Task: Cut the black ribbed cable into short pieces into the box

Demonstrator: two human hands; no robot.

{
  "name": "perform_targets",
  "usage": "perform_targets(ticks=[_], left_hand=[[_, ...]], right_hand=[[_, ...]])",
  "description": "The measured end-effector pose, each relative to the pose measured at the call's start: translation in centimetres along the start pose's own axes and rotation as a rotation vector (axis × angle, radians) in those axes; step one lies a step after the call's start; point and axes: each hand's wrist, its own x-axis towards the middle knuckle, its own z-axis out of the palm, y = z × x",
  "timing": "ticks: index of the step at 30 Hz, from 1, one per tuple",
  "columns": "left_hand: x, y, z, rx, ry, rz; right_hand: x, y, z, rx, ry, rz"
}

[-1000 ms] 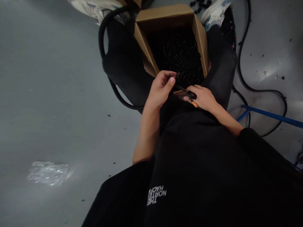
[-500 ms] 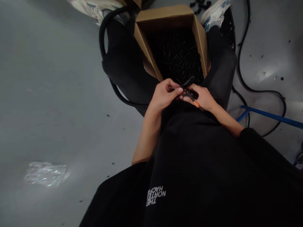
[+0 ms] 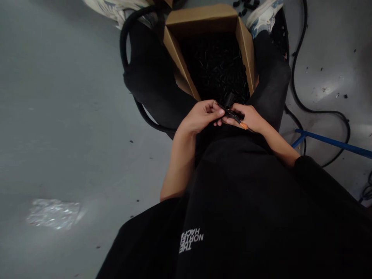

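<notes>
Over the near edge of the box, my left hand (image 3: 201,116) pinches with thumb and forefinger a small dark piece that I cannot make out. My right hand (image 3: 251,117), close beside it, is closed around a slim black tool with an orange part (image 3: 243,125); its exact kind does not show. Between the fingertips of both hands a black ribbed piece (image 3: 229,100) sticks out toward the box. Just beyond stands an open cardboard box (image 3: 203,14), holding many short black tube-like pieces (image 3: 216,64).
The box sits between my legs. A thick black hose (image 3: 124,42) loops round the leg on the left. At right lie a black cable (image 3: 319,111) and a blue metal bar (image 3: 337,143). A clear plastic bag (image 3: 54,214) lies on the floor at lower left.
The black ribbed piece has turned from slanting right to pointing more straight toward the box. My left wrist has shifted slightly left, and the orange-marked tool slightly right.
</notes>
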Motion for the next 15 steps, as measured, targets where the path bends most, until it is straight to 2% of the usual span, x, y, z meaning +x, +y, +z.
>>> perform_targets(ticks=[3,6,8,10,12,15], left_hand=[[-0.4,-0.5,-1.6,-0.018,0.054,0.006],[-0.7,-0.9,-2.7,0.018,0.266,0.093],[-0.6,-1.0,-2.4,0.101,0.38,0.162],[-0.4,-1.0,-1.5,0.194,0.42,0.215],[0.0,-0.9,-0.5,0.255,0.423,0.268],[0.3,-0.7,0.2,0.31,0.393,0.305]], right_hand=[[-0.2,0.5,-0.1,0.011,0.011,0.054],[-0.6,0.4,-0.2,-0.139,0.01,0.101],[-0.7,-0.4,-0.2,-0.345,-0.004,0.131],[-0.6,-1.4,0.1,-0.511,-0.029,0.144],[-0.4,-2.3,0.6,-0.569,-0.048,0.139],[-0.2,-2.8,1.1,-0.529,-0.04,0.13]])
